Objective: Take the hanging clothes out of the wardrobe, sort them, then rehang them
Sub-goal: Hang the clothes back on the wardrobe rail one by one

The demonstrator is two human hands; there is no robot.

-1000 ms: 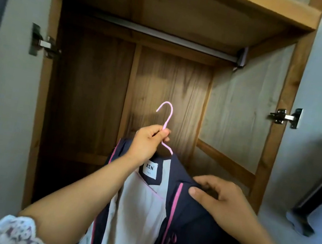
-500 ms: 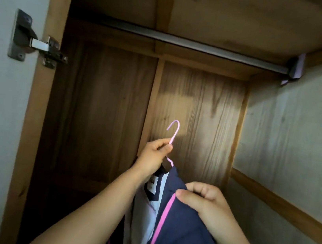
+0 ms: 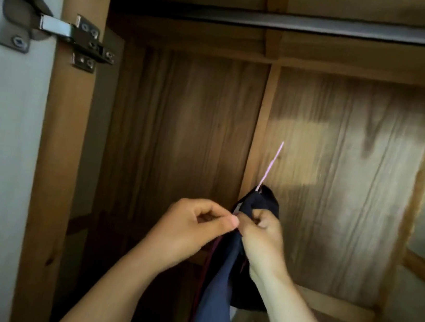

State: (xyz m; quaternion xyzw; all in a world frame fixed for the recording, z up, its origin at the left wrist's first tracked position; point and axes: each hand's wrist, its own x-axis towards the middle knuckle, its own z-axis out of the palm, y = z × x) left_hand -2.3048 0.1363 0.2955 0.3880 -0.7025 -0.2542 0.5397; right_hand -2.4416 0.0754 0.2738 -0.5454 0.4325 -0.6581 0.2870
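Observation:
A navy garment with pink trim hangs on a pink wire hanger, seen edge-on inside the wooden wardrobe. My left hand pinches the garment's edge just below the collar. My right hand grips the collar fabric on the other side, fingers curled round it. The hanger's hook points up, well below the dark metal rail that runs across the top. The rail is bare in the part I can see.
The wardrobe's back panel is bare wood with a vertical strut in the middle. A metal hinge sits on the left frame post, beside the pale open door. A horizontal wooden batten crosses low at the back.
The view has closed in on the wardrobe. The hanger has turned edge-on. My left hand left the hook and now pinches the garment; my right hand moved up to the collar.

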